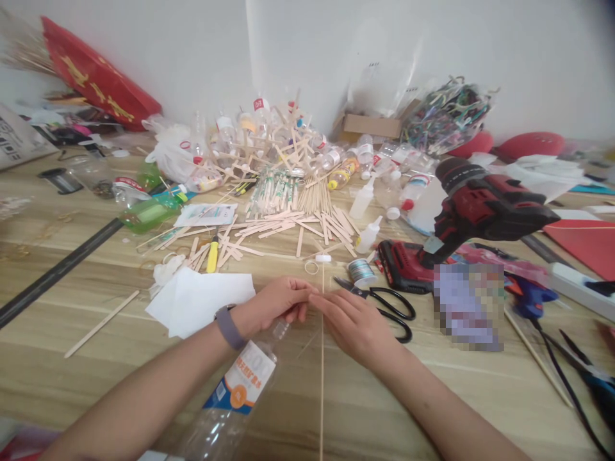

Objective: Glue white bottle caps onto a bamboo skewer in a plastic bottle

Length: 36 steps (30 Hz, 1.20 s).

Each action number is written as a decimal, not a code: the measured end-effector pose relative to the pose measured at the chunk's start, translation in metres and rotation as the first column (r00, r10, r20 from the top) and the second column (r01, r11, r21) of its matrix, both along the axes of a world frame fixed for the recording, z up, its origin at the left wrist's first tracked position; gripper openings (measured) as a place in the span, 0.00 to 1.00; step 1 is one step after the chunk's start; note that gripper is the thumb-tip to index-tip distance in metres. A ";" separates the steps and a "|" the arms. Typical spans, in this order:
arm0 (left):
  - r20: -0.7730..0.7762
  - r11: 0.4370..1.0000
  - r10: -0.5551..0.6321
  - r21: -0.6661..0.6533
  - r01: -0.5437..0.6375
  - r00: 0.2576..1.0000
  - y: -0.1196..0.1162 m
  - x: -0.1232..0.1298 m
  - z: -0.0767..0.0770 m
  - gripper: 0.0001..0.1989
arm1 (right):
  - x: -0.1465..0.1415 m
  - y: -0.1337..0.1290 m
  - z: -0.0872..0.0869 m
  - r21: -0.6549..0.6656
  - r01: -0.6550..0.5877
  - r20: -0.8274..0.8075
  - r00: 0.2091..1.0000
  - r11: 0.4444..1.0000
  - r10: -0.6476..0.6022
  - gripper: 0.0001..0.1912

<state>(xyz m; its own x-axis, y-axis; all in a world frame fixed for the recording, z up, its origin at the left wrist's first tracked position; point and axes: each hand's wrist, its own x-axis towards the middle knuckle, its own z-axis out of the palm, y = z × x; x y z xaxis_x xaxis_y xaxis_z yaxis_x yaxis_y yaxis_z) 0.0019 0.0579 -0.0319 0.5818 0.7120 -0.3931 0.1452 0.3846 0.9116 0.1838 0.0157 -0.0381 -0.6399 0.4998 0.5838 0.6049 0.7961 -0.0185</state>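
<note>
A long thin wooden stick (pixel 321 384) runs upright in the view, from the bottom edge past both hands toward a white bottle cap (pixel 323 258). My left hand (pixel 283 299) is closed, its thumb and fingers pressed together near the stick; what it pinches is too small to make out. Its fingertips meet those of my right hand (pixel 353 323), which lies palm down over the stick with its fingers together, their undersides hidden. Below my left hand a clear plastic bottle (pixel 240 390) with a white, orange and blue label lies aslant, its neck near the fingers.
Black scissors (pixel 384 304) and a wire spool (pixel 361 271) lie right of my hands, near a red cordless drill (pixel 480 211). White paper (pixel 202 301) is at the left. Behind are flat wooden sticks (pixel 283 221), plastic bottles and a green bottle (pixel 148 213).
</note>
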 end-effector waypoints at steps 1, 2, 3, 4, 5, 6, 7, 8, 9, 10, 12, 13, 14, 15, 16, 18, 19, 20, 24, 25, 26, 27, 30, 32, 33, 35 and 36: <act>-0.002 1.000 -0.006 -0.001 0.006 1.000 0.000 0.000 0.001 0.19 | 0.000 -0.001 0.001 0.018 -0.015 0.033 0.999 1.000 0.014 0.14; -0.006 1.000 -0.013 -0.002 0.013 1.000 0.000 0.000 0.001 0.20 | 0.000 -0.002 0.002 0.030 -0.029 0.065 0.998 0.999 0.027 0.13; -0.011 1.000 -0.018 -0.005 0.018 1.000 0.000 -0.001 0.002 0.20 | -0.001 -0.003 0.003 0.036 -0.041 0.094 0.995 0.998 0.038 0.12; -0.016 1.000 -0.024 -0.010 0.024 1.000 0.000 -0.001 0.002 0.21 | -0.002 -0.004 0.004 0.037 -0.051 0.118 0.992 0.998 0.047 0.12; -0.023 0.999 -0.029 -0.016 0.029 0.999 0.001 -0.001 0.002 0.21 | -0.002 -0.004 0.006 0.037 -0.059 0.137 0.989 0.998 0.054 0.13; -0.032 0.999 -0.035 -0.022 0.035 0.999 0.001 0.000 0.001 0.20 | -0.003 -0.005 0.007 0.042 -0.066 0.147 0.987 0.997 0.059 0.14; -0.044 0.999 -0.040 -0.027 0.039 0.998 0.001 0.000 0.001 0.19 | -0.004 -0.005 0.009 0.050 -0.073 0.154 0.986 0.996 0.064 0.15; -0.055 0.999 -0.040 -0.029 0.039 0.998 0.002 0.000 0.001 0.18 | -0.005 -0.006 0.010 0.062 -0.084 0.162 0.984 0.995 0.073 0.15; -0.063 0.999 -0.038 -0.029 0.036 0.997 0.002 0.000 0.001 0.16 | -0.006 -0.006 0.010 0.071 -0.097 0.173 0.981 0.993 0.083 0.15; -0.069 0.999 -0.034 -0.026 0.033 0.997 0.002 0.000 0.001 0.15 | -0.007 -0.006 0.011 0.081 -0.110 0.183 0.979 0.991 0.093 0.14; -0.072 0.999 -0.025 -0.021 0.024 0.997 0.001 0.001 0.002 0.14 | -0.009 -0.008 0.013 0.097 -0.135 0.205 0.972 0.986 0.113 0.13; -0.068 1.000 -0.021 -0.019 0.020 0.997 0.000 0.001 0.003 0.14 | -0.010 -0.010 0.014 0.103 -0.146 0.212 0.970 0.984 0.122 0.13; -0.062 1.000 -0.019 -0.017 0.018 0.998 -0.001 0.001 0.004 0.14 | -0.010 -0.013 0.016 0.109 -0.161 0.210 0.968 0.981 0.136 0.12; -0.058 1.000 -0.016 -0.016 0.015 0.998 -0.001 0.001 0.004 0.14 | -0.010 -0.016 0.018 0.120 -0.179 0.195 0.969 0.977 0.153 0.10; -0.054 1.000 -0.012 -0.015 0.011 0.998 -0.001 0.001 0.005 0.13 | -0.010 -0.020 0.020 0.139 -0.198 0.163 0.971 0.970 0.175 0.09; -0.051 1.000 0.000 -0.015 -0.001 0.999 -0.001 0.000 0.005 0.12 | -0.008 -0.028 0.023 0.169 -0.228 0.031 0.974 0.959 0.226 0.08; -0.052 1.000 0.004 -0.017 -0.005 0.999 -0.001 0.000 0.004 0.12 | -0.006 -0.031 0.024 0.155 -0.234 -0.045 0.969 0.960 0.244 0.09; -0.054 1.000 0.007 -0.019 -0.008 0.998 -0.001 0.000 0.004 0.12 | -0.005 -0.032 0.024 0.105 -0.224 -0.127 0.963 0.969 0.236 0.10; -0.073 1.000 0.006 -0.029 -0.008 0.997 0.000 0.000 0.005 0.13 | 0.000 -0.021 0.017 -0.137 0.077 -0.377 0.918 0.988 -0.123 0.08; -0.083 0.999 0.006 -0.033 -0.009 0.997 0.001 0.000 0.006 0.13 | 0.000 -0.016 0.014 -0.312 0.164 -0.371 0.886 0.936 -0.279 0.06; -0.093 0.999 0.007 -0.039 -0.010 0.996 0.001 0.000 0.007 0.14 | -0.001 -0.010 0.012 -0.481 0.213 -0.354 0.840 0.850 -0.411 0.06; -0.101 0.999 0.009 -0.045 -0.013 0.995 0.001 0.001 0.007 0.14 | -0.001 -0.005 0.011 -0.601 0.202 -0.358 0.797 0.773 -0.487 0.08; -0.106 0.998 0.013 -0.054 -0.019 0.994 0.001 0.001 0.008 0.14 | -0.002 0.003 0.012 -0.887 0.036 -0.252 0.799 0.461 -0.546 0.14; -0.100 0.999 0.010 -0.048 -0.015 0.995 0.001 0.001 0.008 0.12 | -0.002 0.005 0.015 -0.962 -0.056 -0.184 0.857 0.267 -0.481 0.18; -0.097 0.999 0.006 -0.046 -0.011 0.995 0.001 0.000 0.007 0.12 | -0.001 0.005 0.017 -0.976 -0.083 -0.168 0.878 0.202 -0.449 0.19; -0.092 0.999 0.008 -0.047 -0.012 0.996 0.002 0.000 0.006 0.11 | 0.000 0.004 0.019 -0.981 -0.118 -0.175 0.887 0.156 -0.427 0.18; -0.089 0.999 0.011 -0.051 -0.015 0.996 0.002 0.000 0.005 0.11 | 0.001 0.003 0.020 -0.978 -0.123 -0.187 0.878 0.170 -0.441 0.17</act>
